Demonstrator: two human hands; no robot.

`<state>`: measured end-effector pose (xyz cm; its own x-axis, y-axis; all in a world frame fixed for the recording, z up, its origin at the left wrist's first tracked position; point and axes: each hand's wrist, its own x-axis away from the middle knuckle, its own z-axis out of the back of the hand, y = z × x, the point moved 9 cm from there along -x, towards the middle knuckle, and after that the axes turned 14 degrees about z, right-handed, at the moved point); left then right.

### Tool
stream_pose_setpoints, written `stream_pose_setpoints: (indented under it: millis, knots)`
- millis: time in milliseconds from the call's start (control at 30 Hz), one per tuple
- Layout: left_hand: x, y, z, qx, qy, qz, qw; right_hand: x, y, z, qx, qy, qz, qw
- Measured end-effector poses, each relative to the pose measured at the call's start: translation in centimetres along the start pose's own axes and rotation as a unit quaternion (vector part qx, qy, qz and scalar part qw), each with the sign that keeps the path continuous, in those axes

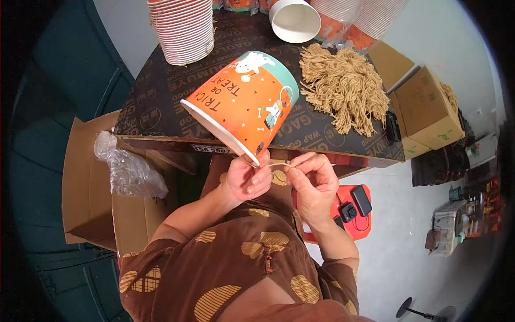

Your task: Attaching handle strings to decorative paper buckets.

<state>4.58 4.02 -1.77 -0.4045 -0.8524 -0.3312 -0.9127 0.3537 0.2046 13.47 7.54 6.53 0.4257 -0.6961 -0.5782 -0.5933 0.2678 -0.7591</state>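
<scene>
An orange and teal paper bucket (pixel 241 96) with a white rim and cartoon figures lies tilted on its side at the table's front edge, its mouth toward me. My left hand (pixel 249 178) is closed at the lower end of that rim, fingers curled. A thin tan cord (pixel 280 165) stretches across the short gap between my hands. Its other end is pinched between thumb and forefinger of my right hand (pixel 314 182). Where the cord meets the bucket is hidden by my left fingers. Beyond, to the right, lies a loose heap of tan cords (pixel 346 88).
Nested buckets (pixel 182 29) stand at the back left of the dark table (pixel 155 102); a white-lined bucket (pixel 295 22) lies at the back. Left is an open carton (pixel 88 177) with a plastic bag (pixel 131 166); right, a closed carton (pixel 429 110) and a red stool (pixel 362 225) bearing black devices.
</scene>
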Motion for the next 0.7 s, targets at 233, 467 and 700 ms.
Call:
stream_pose_setpoints:
  millis: [233,467,700]
  knots:
    - [-0.1,-0.3,-0.1,0.012,0.012,0.006,1.000,-0.1,-0.1,0.0,0.031,0.022,0.009,0.999]
    - [-0.2,-0.4,-0.1,0.003,0.013,0.008,1.000,-0.4,0.1,-0.2,0.027,-0.015,0.063,0.998]
    - [0.0,0.0,-0.4,0.006,0.037,0.002,0.999,-0.2,0.3,0.8,0.033,0.011,0.032,0.999]
